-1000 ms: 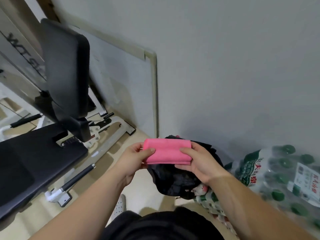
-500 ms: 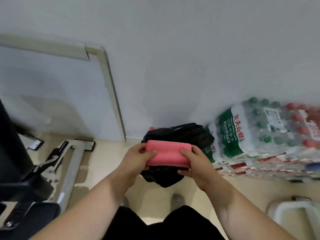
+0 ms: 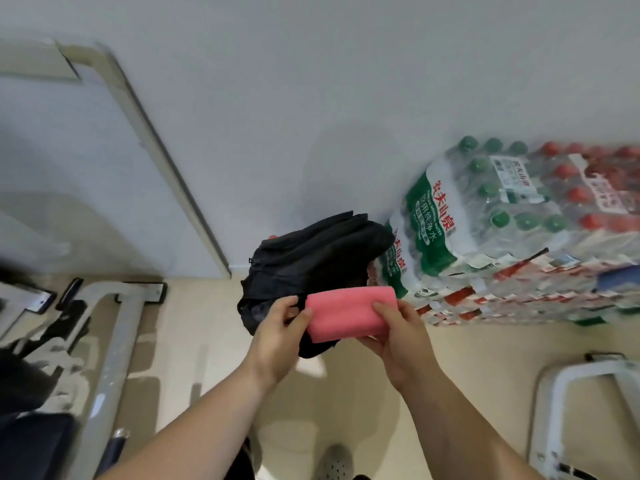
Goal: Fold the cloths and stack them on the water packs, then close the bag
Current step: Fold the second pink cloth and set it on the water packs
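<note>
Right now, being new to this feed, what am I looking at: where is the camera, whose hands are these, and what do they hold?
There is no machine here: a person works with bare hands. The one picture comes from a camera worn on the person's head, looking forward and down, so the hands come in from the bottom edge. The left hand and the right hand each pinch one end of a folded pink cloth, held in the air. Behind the cloth is a black bag, close to the wall. To the bag's right, water packs in clear wrap are stacked on the floor.
</note>
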